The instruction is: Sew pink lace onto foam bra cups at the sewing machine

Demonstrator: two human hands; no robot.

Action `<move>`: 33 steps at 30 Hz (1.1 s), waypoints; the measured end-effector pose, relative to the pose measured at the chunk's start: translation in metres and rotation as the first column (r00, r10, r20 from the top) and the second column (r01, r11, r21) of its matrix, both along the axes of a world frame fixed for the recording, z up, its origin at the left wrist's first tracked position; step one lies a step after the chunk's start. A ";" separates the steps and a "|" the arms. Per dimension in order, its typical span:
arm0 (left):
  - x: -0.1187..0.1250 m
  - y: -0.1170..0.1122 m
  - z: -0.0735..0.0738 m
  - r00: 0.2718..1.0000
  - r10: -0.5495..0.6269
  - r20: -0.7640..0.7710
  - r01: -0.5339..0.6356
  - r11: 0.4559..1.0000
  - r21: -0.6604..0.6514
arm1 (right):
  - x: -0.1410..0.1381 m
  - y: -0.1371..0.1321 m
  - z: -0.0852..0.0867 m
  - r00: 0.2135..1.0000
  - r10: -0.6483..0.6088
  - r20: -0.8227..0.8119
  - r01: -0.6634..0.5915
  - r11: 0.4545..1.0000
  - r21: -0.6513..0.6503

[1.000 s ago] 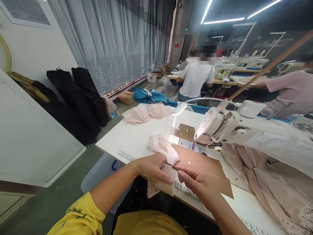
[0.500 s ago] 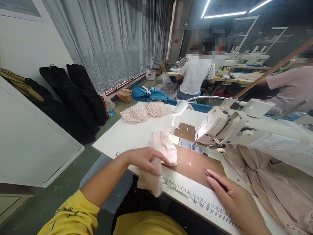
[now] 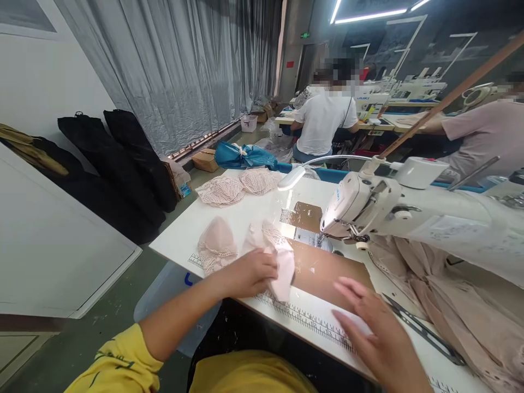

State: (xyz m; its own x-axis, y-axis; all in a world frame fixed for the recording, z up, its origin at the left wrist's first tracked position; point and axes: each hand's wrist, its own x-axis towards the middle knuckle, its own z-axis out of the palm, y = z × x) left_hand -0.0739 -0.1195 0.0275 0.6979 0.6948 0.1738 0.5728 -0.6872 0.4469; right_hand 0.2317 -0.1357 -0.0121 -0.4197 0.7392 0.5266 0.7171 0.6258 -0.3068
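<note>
My left hand (image 3: 249, 271) is closed on a pale pink lace fabric piece (image 3: 275, 256) near the front edge of the white sewing table (image 3: 245, 213). A pink lace cup (image 3: 216, 244) lies just left of that hand, by the ruler markings. My right hand (image 3: 370, 330) hovers with fingers spread over the table's front edge, holding nothing, a little blurred. The white sewing machine (image 3: 393, 204) stands to the right, its needle area above a brown cardboard sheet (image 3: 327, 270).
Two lace cups (image 3: 239, 185) lie at the table's far edge. Beige fabric (image 3: 450, 295) is heaped under the machine arm, with dark scissors (image 3: 421, 330) in front of it. A lamp (image 3: 292, 177) bends over the table. Other people sit at machines behind. Black bags lean against the left wall.
My right hand let go of the fabric and moved right and nearer. My left hand spread the piece, so a pink cup now lies flat at the left.
</note>
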 end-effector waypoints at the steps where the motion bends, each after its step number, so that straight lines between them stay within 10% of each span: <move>1: 0.011 -0.002 -0.003 0.996 -0.022 0.083 0.027 0.998 -0.063 | -0.013 -0.004 0.005 0.996 0.058 -0.066 -0.064 0.993 -0.094; 6: 0.044 -0.016 -0.003 0.874 0.174 0.454 0.033 0.910 -0.413 | -0.058 -0.016 0.034 0.858 -0.076 -0.509 -0.328 0.680 -0.655; 9: 0.059 -0.030 -0.008 0.661 0.406 0.631 0.195 0.719 -0.667 | -0.065 -0.019 0.044 0.726 -0.271 -0.633 -0.436 0.531 -0.727; 12: 0.077 -0.047 -0.021 0.558 0.513 0.652 0.492 0.428 -0.758 | -0.063 -0.027 0.048 0.660 -0.349 -0.665 -0.334 0.657 -0.676; 16: 0.098 -0.064 -0.032 0.531 0.601 0.597 0.541 0.302 -0.785 | -0.051 -0.044 0.055 0.638 -0.353 -0.684 -0.124 0.830 -0.544; 19: 0.097 -0.063 -0.029 0.481 0.679 0.554 0.453 0.349 -0.820 | -0.038 -0.052 0.064 0.656 -0.390 -0.647 -0.021 0.847 -0.531; 22: 0.081 -0.055 -0.024 0.546 0.673 0.499 0.276 0.418 -0.865 | -0.030 -0.050 0.069 0.642 -0.476 -0.601 -0.054 0.754 -0.655; 24: 0.068 -0.050 -0.020 0.629 0.580 0.519 0.129 0.580 -0.804 | -0.030 -0.046 0.066 0.569 -0.537 -0.623 -0.166 0.667 -0.727; 26: 0.058 -0.047 -0.015 0.667 0.464 0.583 -0.086 0.826 -0.558 | -0.034 -0.042 0.060 0.466 -0.609 -0.642 -0.295 0.577 -0.762; 28: 0.054 -0.046 -0.009 0.690 0.313 0.652 -0.275 0.947 -0.164 | -0.039 -0.040 0.054 0.389 -0.668 -0.634 -0.393 0.502 -0.770; 33: 0.065 -0.041 -0.006 0.847 -0.078 0.525 -0.156 0.910 0.385 | -0.055 -0.043 0.047 0.286 -0.735 -0.615 -0.583 0.375 -0.720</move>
